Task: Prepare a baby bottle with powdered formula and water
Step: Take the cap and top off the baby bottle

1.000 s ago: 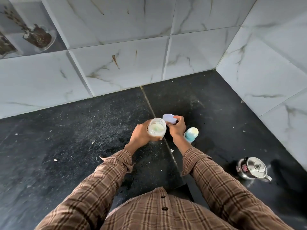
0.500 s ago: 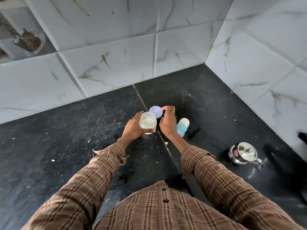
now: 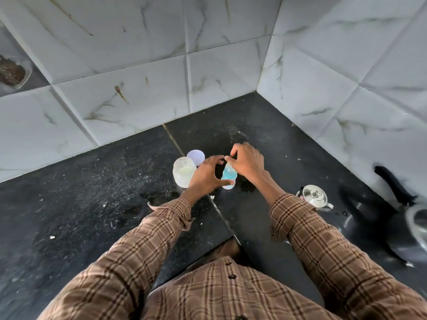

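Bottle [image 3: 228, 175] stands upright on black counter [image 3: 92, 192], just right of the seam, roughly centre of view, blue cap end up. Right hand [image 3: 248, 163] sits over it from 2 o'clock, fingertips pinching the cap top. Left hand [image 3: 206, 175] is spread at 9 o'clock of the bottle, fingers straight, thumb reaching toward its base; contact cannot be confirmed, and it holds nothing. Jar [image 3: 184, 172], open, pale powder inside, stands touching or just beside the left hand's back, at 9 o'clock. Jar's lid [image 3: 196, 157] lies flat at 12 o'clock of the jar. Kettle [image 3: 314, 198] well apart at 4 o'clock.

Risks, judged:
- left hand's knuckles crowd the open jar; a backward sweep could tip it and spill powder
- bottle is narrow and tall; pulling the cap with only a top pinch, base unsteadied, could topple it
- damp patches near the bottle foot may let it slide
- lid near the wall could get knocked off its spot
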